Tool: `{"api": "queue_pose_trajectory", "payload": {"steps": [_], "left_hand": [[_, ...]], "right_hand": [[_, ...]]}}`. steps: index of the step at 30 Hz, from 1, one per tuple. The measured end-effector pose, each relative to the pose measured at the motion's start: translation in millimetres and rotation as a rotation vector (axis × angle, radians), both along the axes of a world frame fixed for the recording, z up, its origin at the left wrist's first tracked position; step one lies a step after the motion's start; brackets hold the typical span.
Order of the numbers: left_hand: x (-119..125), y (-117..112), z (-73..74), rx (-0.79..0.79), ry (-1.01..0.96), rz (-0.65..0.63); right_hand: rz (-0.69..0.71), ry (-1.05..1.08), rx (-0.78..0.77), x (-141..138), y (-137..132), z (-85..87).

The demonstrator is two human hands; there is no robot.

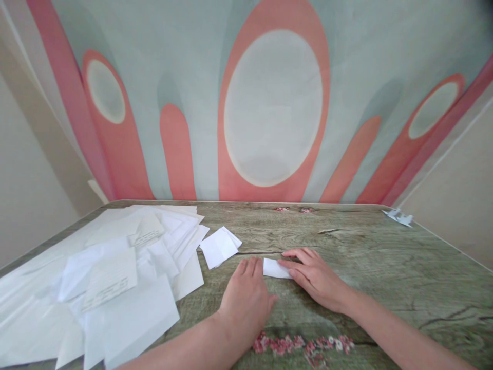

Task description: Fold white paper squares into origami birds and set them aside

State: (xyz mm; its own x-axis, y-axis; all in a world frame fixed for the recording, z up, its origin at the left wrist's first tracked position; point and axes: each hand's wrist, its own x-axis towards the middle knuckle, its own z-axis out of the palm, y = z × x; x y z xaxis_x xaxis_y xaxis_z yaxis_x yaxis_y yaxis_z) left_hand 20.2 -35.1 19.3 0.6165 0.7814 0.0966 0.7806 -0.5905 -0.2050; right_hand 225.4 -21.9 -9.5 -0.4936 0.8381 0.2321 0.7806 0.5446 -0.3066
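Note:
A small folded white paper [274,268] lies on the wood-pattern table [365,257] just in front of me. My left hand [246,295] rests flat, palm down, with its fingertips at the paper's left edge. My right hand [314,275] lies flat too, fingers stretched out and pressing on the paper's right side. Neither hand grips anything; both press down on the paper.
A big loose pile of white sheets and envelopes [111,277] covers the table's left side. Small folded papers [219,246] lie just left of my hands. A crumpled scrap [398,217] sits at the far right edge. A patterned wall [269,103] rises behind.

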Motion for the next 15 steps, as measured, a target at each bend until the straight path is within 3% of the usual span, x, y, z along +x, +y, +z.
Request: {"api": "queue_pose_trajectory", "payload": {"steps": [3, 8, 15], "left_hand": [[-3, 4, -0.6, 0.011, -0.012, -0.035], [-2, 3, -12.0, -0.026, -0.072, -0.214], [-1, 1, -19.9, -0.160, -0.097, -0.184]], "right_hand": [[0.009, 0.006, 0.001, 0, 0, 0.7], [0.021, 0.006, 0.005, 0, 0, 1.2], [0.022, -0.015, 0.059, 1, -3, 3.1]]}}
